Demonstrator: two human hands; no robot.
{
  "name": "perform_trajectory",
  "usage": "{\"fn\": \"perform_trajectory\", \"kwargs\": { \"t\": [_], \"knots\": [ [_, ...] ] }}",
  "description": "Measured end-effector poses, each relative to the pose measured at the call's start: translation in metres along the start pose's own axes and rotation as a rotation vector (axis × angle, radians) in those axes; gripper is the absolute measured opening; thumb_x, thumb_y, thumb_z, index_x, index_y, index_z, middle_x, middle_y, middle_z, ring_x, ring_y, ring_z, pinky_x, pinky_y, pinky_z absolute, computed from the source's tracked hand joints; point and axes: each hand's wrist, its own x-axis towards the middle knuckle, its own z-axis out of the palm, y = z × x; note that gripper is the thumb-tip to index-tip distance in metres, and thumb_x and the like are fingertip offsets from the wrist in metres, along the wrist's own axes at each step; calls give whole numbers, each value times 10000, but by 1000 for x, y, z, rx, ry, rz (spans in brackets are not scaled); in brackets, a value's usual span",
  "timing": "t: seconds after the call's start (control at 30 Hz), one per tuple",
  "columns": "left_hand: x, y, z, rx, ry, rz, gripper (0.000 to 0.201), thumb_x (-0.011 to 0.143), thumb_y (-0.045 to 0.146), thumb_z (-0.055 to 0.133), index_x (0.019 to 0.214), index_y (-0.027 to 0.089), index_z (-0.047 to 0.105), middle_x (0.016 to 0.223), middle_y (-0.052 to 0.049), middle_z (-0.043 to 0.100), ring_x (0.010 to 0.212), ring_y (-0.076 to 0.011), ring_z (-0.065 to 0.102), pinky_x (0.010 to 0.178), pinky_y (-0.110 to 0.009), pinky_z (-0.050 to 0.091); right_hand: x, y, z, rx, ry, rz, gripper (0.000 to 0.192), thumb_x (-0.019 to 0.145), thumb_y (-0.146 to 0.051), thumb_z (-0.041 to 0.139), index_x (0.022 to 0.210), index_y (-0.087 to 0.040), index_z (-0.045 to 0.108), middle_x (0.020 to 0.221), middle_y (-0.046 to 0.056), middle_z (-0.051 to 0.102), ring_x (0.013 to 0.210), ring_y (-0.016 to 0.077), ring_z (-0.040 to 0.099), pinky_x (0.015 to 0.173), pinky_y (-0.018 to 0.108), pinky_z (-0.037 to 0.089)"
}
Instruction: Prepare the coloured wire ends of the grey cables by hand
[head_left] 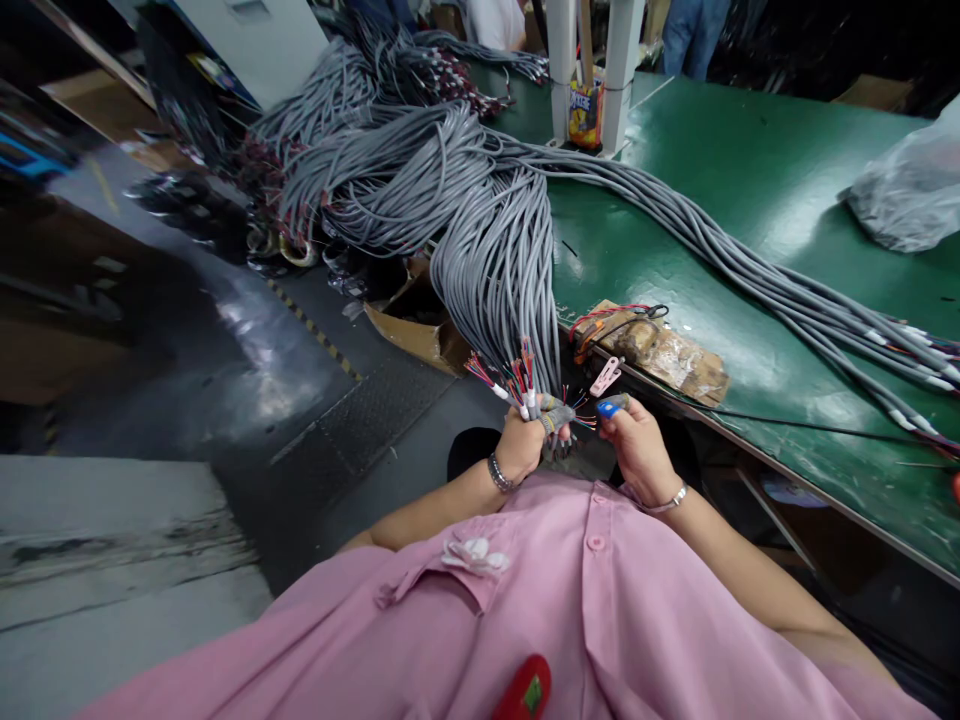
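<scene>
My left hand (523, 445) is closed around the ends of several grey cables (502, 260) in front of my body. Stripped ends with thin coloured wires (519, 372) and white bands fan out above and beside its fingers, which have grey-yellow coverings. Just to the right, my right hand (639, 450) is pinched, close to the wire tips. At its thumb is a small blue piece (608, 408); whether it is worn or held I cannot tell. A pink clip (605, 376) sits just beyond these fingers, at the table's edge.
Bundled grey cables hang over the near edge of the green table (697, 170), and more run right across it. A taped brown block (660, 350) with red and black leads lies by the edge. A plastic bag (911, 185) sits right; a cardboard box (420, 325) stands below.
</scene>
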Motion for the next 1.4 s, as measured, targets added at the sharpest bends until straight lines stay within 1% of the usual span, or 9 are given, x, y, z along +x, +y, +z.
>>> {"fn": "perform_trajectory", "kwargs": {
  "t": [0.17,0.37,0.5,0.63,0.8,0.93,1.0,1.2,1.4],
  "knots": [
    [2,-2,-3,-43,-12,-26,237,701,321,721,601,135,612,495,-7,594,432,-90,508,438,-210,366,2,-2,-9,81,-70,86,170,761,-331,695,718,-196,599,619,-47,517,553,86,432,550,229,384],
    [1,1,0,-7,-58,7,236,708,309,713,581,134,621,506,-14,601,463,-90,524,481,-214,392,-6,-9,8,-2,-238,156,200,738,-370,734,802,-201,647,690,-23,612,575,91,490,557,229,397],
    [0,2,1,-5,-54,6,235,708,301,710,567,138,615,500,-10,596,458,-87,517,475,-211,384,-6,-8,13,-15,-154,99,156,712,-293,750,711,-190,633,634,-33,592,556,85,473,544,221,387],
    [1,5,-3,-37,-61,-25,240,688,309,728,572,133,613,493,-15,595,446,-92,519,458,-213,381,4,-5,-2,144,-7,70,196,713,-272,736,644,-196,570,561,-65,492,509,74,406,516,208,381],
    [13,11,-15,-93,-284,-146,239,657,322,756,623,126,625,495,-21,605,413,-103,519,421,-217,363,21,-7,-19,224,-90,247,321,746,-503,692,827,-196,649,752,-1,635,560,89,489,522,220,433],
    [28,18,-21,-97,-462,-251,256,617,336,774,651,116,647,472,-34,606,390,-113,524,418,-220,371,31,-16,-13,248,-300,354,370,712,-557,709,837,-216,640,852,22,672,586,98,512,511,223,428],
    [35,22,-21,-106,-517,-289,257,599,336,777,651,117,653,454,-36,599,379,-116,520,407,-217,360,33,-18,-6,217,-344,312,364,722,-558,704,835,-218,639,847,20,665,570,97,489,500,228,412],
    [47,24,-17,-111,-634,-331,220,579,300,768,617,119,650,425,-34,576,363,-121,513,398,-222,363,35,-4,2,-23,-56,-92,411,752,-622,638,732,-211,653,656,3,595,545,113,447,531,260,389],
    [56,21,-10,-100,-710,-359,200,584,275,759,599,117,637,422,-34,574,350,-119,510,392,-219,376,43,-2,5,221,-171,102,496,678,-700,651,813,-222,654,750,9,637,580,119,510,537,261,433]
  ]
}}
